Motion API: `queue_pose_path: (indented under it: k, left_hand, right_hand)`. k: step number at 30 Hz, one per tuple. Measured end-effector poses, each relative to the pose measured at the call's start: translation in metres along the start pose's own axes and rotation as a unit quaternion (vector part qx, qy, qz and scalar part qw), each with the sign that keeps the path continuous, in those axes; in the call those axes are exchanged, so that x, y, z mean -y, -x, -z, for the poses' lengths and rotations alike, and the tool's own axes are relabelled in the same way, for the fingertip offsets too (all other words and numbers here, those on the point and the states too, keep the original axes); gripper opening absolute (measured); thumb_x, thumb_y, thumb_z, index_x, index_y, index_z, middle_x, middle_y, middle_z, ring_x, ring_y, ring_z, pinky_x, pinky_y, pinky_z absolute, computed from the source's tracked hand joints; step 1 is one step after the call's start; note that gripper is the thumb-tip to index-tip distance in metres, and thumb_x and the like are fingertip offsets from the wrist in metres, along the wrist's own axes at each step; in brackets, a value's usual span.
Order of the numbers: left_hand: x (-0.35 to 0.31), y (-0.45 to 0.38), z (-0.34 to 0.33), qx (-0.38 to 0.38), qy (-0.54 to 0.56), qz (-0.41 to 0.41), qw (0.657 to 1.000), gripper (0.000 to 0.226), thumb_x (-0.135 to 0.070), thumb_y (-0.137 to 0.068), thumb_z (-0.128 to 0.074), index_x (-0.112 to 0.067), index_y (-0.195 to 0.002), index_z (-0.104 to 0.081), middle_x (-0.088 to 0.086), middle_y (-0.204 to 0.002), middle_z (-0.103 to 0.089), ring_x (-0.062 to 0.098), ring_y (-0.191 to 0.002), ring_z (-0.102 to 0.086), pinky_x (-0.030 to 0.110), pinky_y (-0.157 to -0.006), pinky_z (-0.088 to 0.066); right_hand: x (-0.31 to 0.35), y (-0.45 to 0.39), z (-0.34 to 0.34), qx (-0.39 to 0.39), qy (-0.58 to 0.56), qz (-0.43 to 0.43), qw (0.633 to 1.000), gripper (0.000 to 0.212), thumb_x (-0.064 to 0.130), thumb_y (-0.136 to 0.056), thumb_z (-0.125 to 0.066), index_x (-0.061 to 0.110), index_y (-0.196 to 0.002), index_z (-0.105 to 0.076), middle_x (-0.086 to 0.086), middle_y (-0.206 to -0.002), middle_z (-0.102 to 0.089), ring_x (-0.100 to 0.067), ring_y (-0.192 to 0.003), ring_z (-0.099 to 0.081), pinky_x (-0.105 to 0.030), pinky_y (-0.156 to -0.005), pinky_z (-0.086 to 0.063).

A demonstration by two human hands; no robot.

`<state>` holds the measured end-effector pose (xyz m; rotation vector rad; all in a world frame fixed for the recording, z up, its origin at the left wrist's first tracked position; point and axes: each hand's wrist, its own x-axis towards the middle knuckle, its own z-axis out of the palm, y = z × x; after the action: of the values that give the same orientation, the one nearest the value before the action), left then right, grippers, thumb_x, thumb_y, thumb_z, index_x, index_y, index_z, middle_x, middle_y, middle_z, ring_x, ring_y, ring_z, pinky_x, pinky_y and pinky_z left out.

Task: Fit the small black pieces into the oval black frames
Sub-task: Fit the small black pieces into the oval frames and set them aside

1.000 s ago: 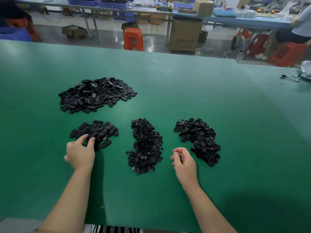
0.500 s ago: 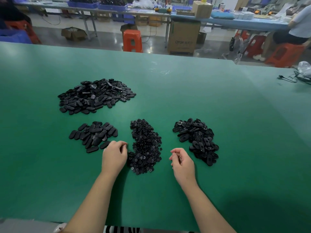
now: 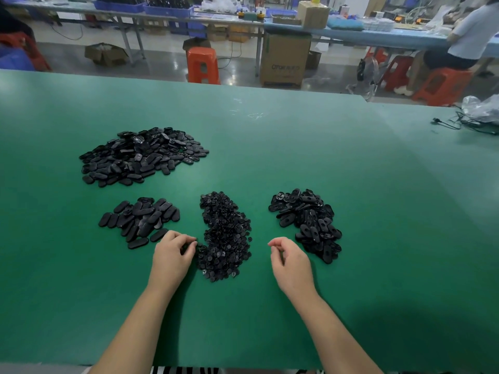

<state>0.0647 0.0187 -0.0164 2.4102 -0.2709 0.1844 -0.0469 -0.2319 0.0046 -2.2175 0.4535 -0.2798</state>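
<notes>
A heap of small black pieces (image 3: 225, 236) lies in the middle of the green table (image 3: 351, 184). My left hand (image 3: 172, 255) is at the heap's left edge, its curled fingertips pinching a small piece there. Oval black frames with openings (image 3: 307, 225) are piled to the right. My right hand (image 3: 290, 261) hovers between the two piles with its fingers loosely curled and nothing visible in them. A smaller pile of closed oval parts (image 3: 140, 220) lies just left of my left hand, and a big pile of the same (image 3: 140, 156) sits farther back.
A black cable (image 3: 456, 124) and a plastic bag (image 3: 483, 109) lie at the table's far right. Beyond the far edge are orange stools (image 3: 202, 64), a cardboard box (image 3: 285, 60) and a seated person (image 3: 467, 36).
My left hand has moved right, from the small pile of closed ovals to the left edge of the small-pieces heap. My right hand has stayed almost still.
</notes>
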Motion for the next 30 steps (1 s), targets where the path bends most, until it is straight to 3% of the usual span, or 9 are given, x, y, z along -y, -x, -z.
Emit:
queue_pose_path:
  k: [2, 4, 8, 13, 16, 19, 23, 27, 30]
  left_hand:
    - [0.001, 0.001, -0.002, -0.002, -0.007, -0.007, 1.0, 0.006, -0.014, -0.091, -0.073, -0.012, -0.094, -0.078, -0.007, -0.087, -0.056, 0.014, -0.075, -0.055, 0.04, -0.077, -0.051]
    - [0.002, 0.001, -0.004, -0.002, -0.014, -0.013, 1.0, 0.004, -0.013, -0.091, -0.072, -0.012, -0.092, -0.076, -0.007, -0.087, -0.056, 0.015, -0.077, -0.056, 0.047, -0.082, -0.052]
    - [0.004, 0.001, -0.007, -0.01, -0.037, -0.026, 0.999, 0.003, -0.014, -0.093, -0.07, -0.014, -0.093, -0.073, -0.006, -0.089, -0.057, 0.014, -0.081, -0.052, 0.042, -0.088, -0.046]
    - [0.004, 0.001, -0.008, -0.009, -0.051, -0.029, 0.998, 0.002, -0.015, -0.094, -0.068, -0.016, -0.093, -0.07, -0.007, -0.09, -0.057, 0.013, -0.083, -0.052, 0.035, -0.087, -0.04]
    - [0.004, 0.001, -0.007, -0.006, -0.055, -0.029, 0.998, 0.003, -0.015, -0.093, -0.068, -0.017, -0.092, -0.067, -0.007, -0.09, -0.056, 0.013, -0.083, -0.052, 0.035, -0.086, -0.04]
    - [0.001, 0.001, -0.005, -0.005, -0.055, -0.031, 0.998, 0.005, -0.014, -0.094, -0.067, -0.017, -0.091, -0.064, -0.008, -0.087, -0.057, 0.014, -0.082, -0.052, 0.036, -0.085, -0.042]
    - [-0.002, 0.003, -0.003, -0.011, -0.005, 0.005, 1.0, 0.01, -0.015, -0.097, -0.062, -0.021, -0.091, -0.057, -0.009, -0.079, -0.06, 0.012, -0.071, -0.057, 0.036, -0.069, -0.049]
    - [-0.003, 0.005, 0.0, -0.014, 0.017, 0.029, 0.999, 0.014, -0.013, -0.097, -0.062, -0.022, -0.091, -0.054, -0.011, -0.077, -0.06, 0.009, -0.071, -0.059, 0.037, -0.065, -0.052]
    - [-0.004, 0.006, 0.001, -0.013, 0.016, 0.022, 1.0, 0.014, -0.011, -0.094, -0.066, -0.021, -0.089, -0.057, -0.013, -0.076, -0.06, 0.002, -0.069, -0.058, 0.032, -0.062, -0.051]
  right_hand:
    - [-0.004, 0.0, 0.013, -0.036, 0.09, 0.013, 0.995, 0.015, 0.022, -0.102, -0.055, 0.024, -0.113, -0.065, 0.013, -0.102, -0.062, -0.002, -0.076, -0.059, -0.022, -0.068, -0.05]
    - [-0.008, -0.004, 0.025, -0.033, 0.167, -0.015, 0.985, 0.024, 0.03, -0.103, -0.054, 0.023, -0.124, -0.062, 0.007, -0.115, -0.056, -0.011, -0.074, -0.061, -0.027, -0.065, -0.049]
    - [-0.015, -0.008, 0.033, 0.033, 0.291, -0.056, 0.954, 0.038, 0.042, -0.104, -0.05, 0.022, -0.137, -0.054, 0.004, -0.127, -0.047, -0.017, -0.079, -0.062, -0.025, -0.063, -0.04]
    - [-0.017, -0.012, 0.029, 0.036, 0.28, -0.053, 0.958, 0.025, 0.038, -0.104, -0.052, 0.022, -0.12, -0.062, 0.005, -0.119, -0.048, -0.018, -0.08, -0.064, -0.028, -0.066, -0.048]
    - [-0.018, -0.015, 0.026, 0.031, 0.266, -0.048, 0.962, 0.021, 0.037, -0.103, -0.054, 0.021, -0.113, -0.064, 0.006, -0.114, -0.051, -0.017, -0.077, -0.062, -0.027, -0.064, -0.045]
    - [-0.019, -0.018, 0.025, 0.02, 0.163, -0.071, 0.984, 0.015, 0.031, -0.102, -0.058, 0.021, -0.107, -0.066, 0.006, -0.103, -0.062, -0.015, -0.08, -0.062, -0.027, -0.064, -0.044]
    - [-0.012, -0.021, 0.023, 0.025, -0.129, -0.14, 0.981, 0.013, 0.016, -0.104, -0.052, 0.018, -0.096, -0.063, -0.002, -0.092, -0.071, -0.012, -0.064, -0.069, -0.03, -0.057, -0.057]
    - [-0.003, -0.021, 0.011, 0.029, -0.262, -0.148, 0.953, 0.018, 0.01, -0.107, -0.044, 0.009, -0.118, -0.057, -0.011, -0.098, -0.072, -0.018, -0.067, -0.072, -0.029, -0.06, -0.059]
    - [0.001, -0.018, 0.0, 0.036, -0.322, -0.122, 0.938, 0.035, 0.007, -0.107, -0.044, 0.028, -0.135, -0.043, -0.008, -0.103, -0.073, -0.019, -0.079, -0.074, -0.028, -0.07, -0.06]
